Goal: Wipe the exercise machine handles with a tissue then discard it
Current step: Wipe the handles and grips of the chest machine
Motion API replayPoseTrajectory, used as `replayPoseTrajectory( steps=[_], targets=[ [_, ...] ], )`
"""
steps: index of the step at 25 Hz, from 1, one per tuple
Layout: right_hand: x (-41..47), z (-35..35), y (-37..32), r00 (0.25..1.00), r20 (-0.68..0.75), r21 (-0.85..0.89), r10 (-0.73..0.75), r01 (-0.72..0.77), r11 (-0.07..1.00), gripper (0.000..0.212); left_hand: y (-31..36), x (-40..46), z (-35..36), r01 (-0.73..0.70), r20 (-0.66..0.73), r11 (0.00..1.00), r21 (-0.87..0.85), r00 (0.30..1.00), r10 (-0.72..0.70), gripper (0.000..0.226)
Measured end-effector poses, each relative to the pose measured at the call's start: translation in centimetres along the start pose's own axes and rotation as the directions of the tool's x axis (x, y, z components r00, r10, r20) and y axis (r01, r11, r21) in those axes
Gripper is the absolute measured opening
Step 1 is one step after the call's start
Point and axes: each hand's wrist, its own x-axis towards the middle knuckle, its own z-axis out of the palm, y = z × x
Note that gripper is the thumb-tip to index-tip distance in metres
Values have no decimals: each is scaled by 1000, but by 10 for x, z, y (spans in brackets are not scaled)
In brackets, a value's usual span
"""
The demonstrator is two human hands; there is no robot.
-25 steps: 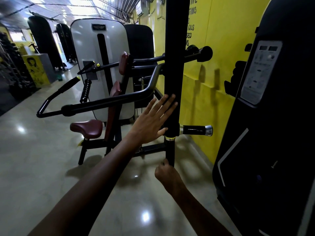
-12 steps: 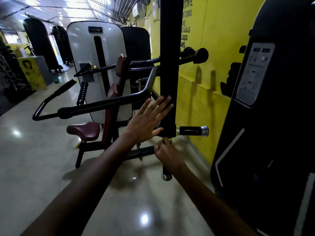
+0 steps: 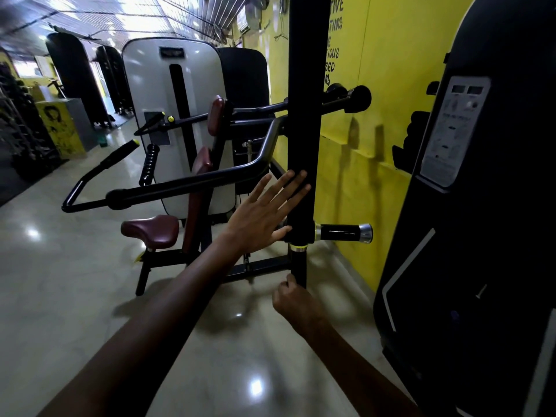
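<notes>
Black steel forms the upright bar point(image 3: 308, 115), and the left hand point(image 3: 258, 219) lies flat against it, fingers straight and spread. Below it, the right hand point(image 3: 296, 302) curls round the lower handle point(image 3: 298, 267); no tissue shows, perhaps hidden inside that fist. A side handle point(image 3: 343, 233) with a chrome cap sticks out toward the yellow wall point(image 3: 376, 85), whose black lettering is cut off: "TIVE", "SED". The label point(image 3: 454, 127) on the near machine is too small to read.

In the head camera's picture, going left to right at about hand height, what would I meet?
Maroon seat → left hand, flat against the black upright post → short side handle with a chrome end → yellow wall → black machine cover with its label panel.
</notes>
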Motion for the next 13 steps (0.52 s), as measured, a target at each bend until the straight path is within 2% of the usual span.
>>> replayPoseTrajectory(
  steps=[2,5,7,10,13],
  targets=[
    [-4,13,-10,997,25,107,76,-78,991,26,0,-1,0,-3,0,1000,4,1000,3,85],
    [-9,32,-5,984,-87,425,156,-105,899,44,-1,-1,-1,-3,-7,1000,4,1000,3,85],
    [-16,35,9,953,-196,549,231,-89,831,48,1,-1,0,2,-9,1000,14,1000,-1,86],
    [-19,32,28,879,-257,750,401,-80,657,31,2,0,0,5,-15,1000,14,1000,-4,87],
    [-14,19,44,716,-351,816,603,-83,572,17,2,-1,-1,2,-15,1000,8,1000,-2,86]
  ],
)
